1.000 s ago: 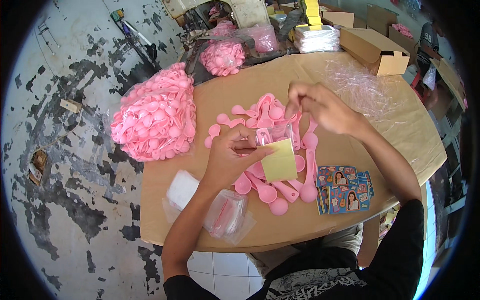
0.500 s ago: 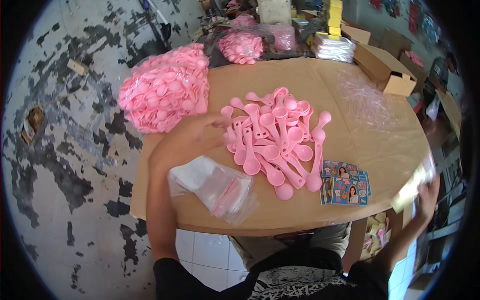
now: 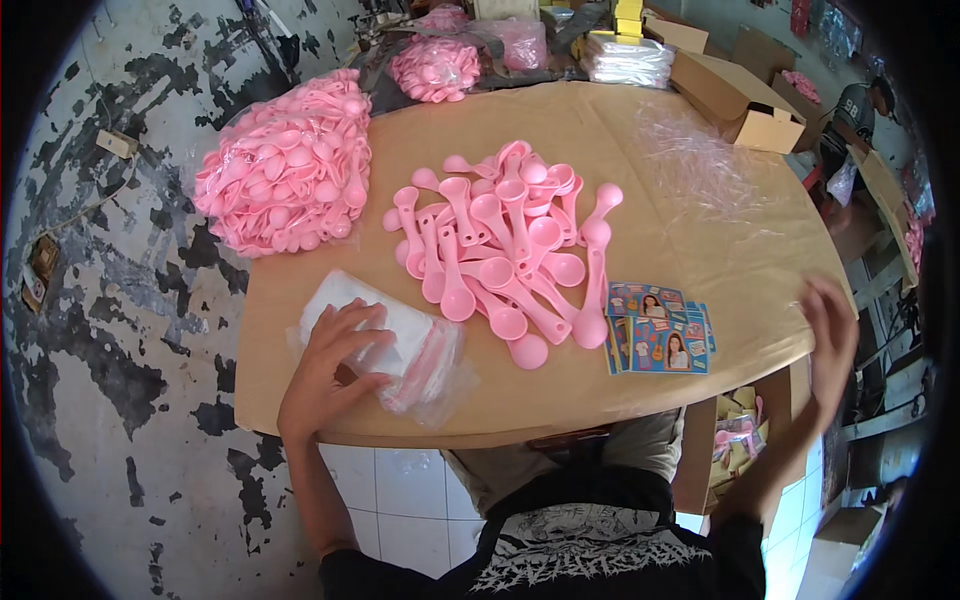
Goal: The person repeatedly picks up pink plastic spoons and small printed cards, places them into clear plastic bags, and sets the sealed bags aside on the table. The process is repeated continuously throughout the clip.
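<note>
My left hand (image 3: 335, 370) lies over a stack of clear plastic zip bags (image 3: 372, 325) at the table's near left, fingers spread and curved, thumb apart. Whether the fingertips press on the top bag I cannot tell. My right hand (image 3: 830, 335) is at the table's right edge, slightly blurred, fingers apart and nothing seen in it. A loose heap of pink plastic measuring spoons (image 3: 515, 240) covers the middle of the table. Right of the heap lies a small pile of blue printed cards (image 3: 660, 340).
A large clear bag of pink spoons (image 3: 285, 170) sits at the left. Below the right edge, an open carton (image 3: 745, 440) holds packed pouches. An opened cardboard box (image 3: 740, 100) and crumpled clear plastic (image 3: 705, 165) are at the far right; a person (image 3: 855, 125) is beyond.
My right hand has let go of the pale yellowish packet it held beside the table and risen slightly. My left hand has come from near the spoons to the zip bags. The view has shifted.
</note>
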Demonstrator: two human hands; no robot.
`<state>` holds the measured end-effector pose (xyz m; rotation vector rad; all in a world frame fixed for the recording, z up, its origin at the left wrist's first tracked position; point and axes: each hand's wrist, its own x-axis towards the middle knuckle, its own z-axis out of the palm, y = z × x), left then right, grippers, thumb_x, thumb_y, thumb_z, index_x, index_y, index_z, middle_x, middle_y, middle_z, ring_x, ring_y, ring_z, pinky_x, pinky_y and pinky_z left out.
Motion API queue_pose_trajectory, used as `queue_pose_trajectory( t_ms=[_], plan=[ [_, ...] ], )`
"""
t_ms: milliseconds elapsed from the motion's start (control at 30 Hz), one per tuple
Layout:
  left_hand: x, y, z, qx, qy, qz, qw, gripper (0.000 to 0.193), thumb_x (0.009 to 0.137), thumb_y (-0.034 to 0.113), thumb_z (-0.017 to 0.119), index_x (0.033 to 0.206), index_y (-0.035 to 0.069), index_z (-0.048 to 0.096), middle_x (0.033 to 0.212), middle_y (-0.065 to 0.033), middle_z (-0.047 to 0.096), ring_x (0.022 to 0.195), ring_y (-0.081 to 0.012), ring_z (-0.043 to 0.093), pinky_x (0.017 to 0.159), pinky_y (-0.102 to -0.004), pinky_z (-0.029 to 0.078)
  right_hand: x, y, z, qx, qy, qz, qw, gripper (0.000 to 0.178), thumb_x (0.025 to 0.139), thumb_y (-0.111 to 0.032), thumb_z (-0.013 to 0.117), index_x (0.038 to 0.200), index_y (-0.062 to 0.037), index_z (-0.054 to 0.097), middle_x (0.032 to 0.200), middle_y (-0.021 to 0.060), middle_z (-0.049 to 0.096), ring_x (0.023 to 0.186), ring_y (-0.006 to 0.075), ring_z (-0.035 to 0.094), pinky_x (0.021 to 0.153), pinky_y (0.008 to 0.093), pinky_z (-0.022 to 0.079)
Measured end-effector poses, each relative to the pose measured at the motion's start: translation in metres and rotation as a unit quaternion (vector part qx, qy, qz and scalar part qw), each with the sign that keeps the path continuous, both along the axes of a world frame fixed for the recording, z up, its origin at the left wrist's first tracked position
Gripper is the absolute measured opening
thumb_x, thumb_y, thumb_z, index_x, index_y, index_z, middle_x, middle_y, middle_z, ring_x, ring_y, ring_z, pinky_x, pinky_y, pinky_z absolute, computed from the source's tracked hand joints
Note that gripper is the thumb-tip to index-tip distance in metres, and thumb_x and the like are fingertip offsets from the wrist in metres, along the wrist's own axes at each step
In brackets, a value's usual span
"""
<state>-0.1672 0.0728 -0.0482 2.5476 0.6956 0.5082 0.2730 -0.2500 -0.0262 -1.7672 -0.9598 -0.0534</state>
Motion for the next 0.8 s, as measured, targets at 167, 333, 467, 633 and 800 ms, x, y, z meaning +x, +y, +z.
queue_pose_trajectory(
  t_ms=[167, 333, 467, 633, 800],
  plan=[
    [-0.023, -0.011, -0.016, 0.075, -0.031, 0.044, 0.996, 0.045, 0.067, 0.018, 0.077, 0.109, 0.010, 0.066, 0.129, -0.0081, 0.058, 0.130, -0.0310, 0.044, 0.113, -0.0508, 0.023, -0.149, 0.216, 0.050, -0.132, -0.118, 0.462, 0.869, 0.022, 0.090, -0.020, 0.056, 0.095, -0.0003, 0.064, 0.100, 0.0126, 0.063, 0.088, 0.0304, 0.060, 0.077, 0.0388, 0.049],
    [-0.015, -0.010, -0.013, 0.139, -0.069, 0.032, 0.987, 0.042, 0.067, 0.018, 0.075, 0.107, 0.009, 0.065, 0.124, -0.0098, 0.061, 0.125, -0.0341, 0.049, 0.110, -0.0511, 0.029, -0.220, 0.302, -0.017, -0.092, -0.384, 0.459, 0.796, 0.041, 0.086, -0.040, 0.062, 0.102, -0.0019, 0.062, 0.095, 0.0172, 0.063, 0.084, 0.0320, 0.063, 0.075, 0.0429, 0.051],
    [-0.015, -0.016, -0.019, 0.108, -0.111, 0.062, 0.986, 0.043, 0.064, 0.017, 0.080, 0.101, 0.005, 0.062, 0.117, -0.0118, 0.063, 0.122, -0.0363, 0.050, 0.106, -0.0498, 0.035, -0.221, 0.322, -0.004, -0.206, -0.279, 0.546, 0.762, 0.034, 0.083, -0.032, 0.066, 0.084, 0.0022, 0.064, 0.080, 0.0154, 0.065, 0.079, 0.0313, 0.065, 0.070, 0.0404, 0.050],
    [-0.021, -0.018, -0.020, 0.153, -0.142, 0.086, 0.974, 0.043, 0.057, 0.019, 0.085, 0.094, 0.006, 0.065, 0.096, -0.0074, 0.061, 0.104, -0.0332, 0.055, 0.090, -0.0436, 0.045, -0.216, 0.325, 0.004, -0.269, -0.169, 0.603, 0.732, 0.017, 0.083, -0.016, 0.064, 0.081, 0.0012, 0.067, 0.071, 0.0149, 0.062, 0.067, 0.0281, 0.064, 0.065, 0.0367, 0.049],
    [-0.018, -0.014, -0.017, 0.172, -0.105, 0.059, 0.978, 0.035, 0.056, 0.018, 0.084, 0.086, 0.009, 0.069, 0.094, -0.0048, 0.060, 0.095, -0.0280, 0.055, 0.084, -0.0412, 0.046, -0.204, 0.325, 0.000, -0.243, -0.266, 0.552, 0.752, 0.016, 0.086, -0.013, 0.060, 0.084, 0.0004, 0.067, 0.074, 0.0140, 0.063, 0.067, 0.0278, 0.063, 0.065, 0.0370, 0.049]
  ],
)
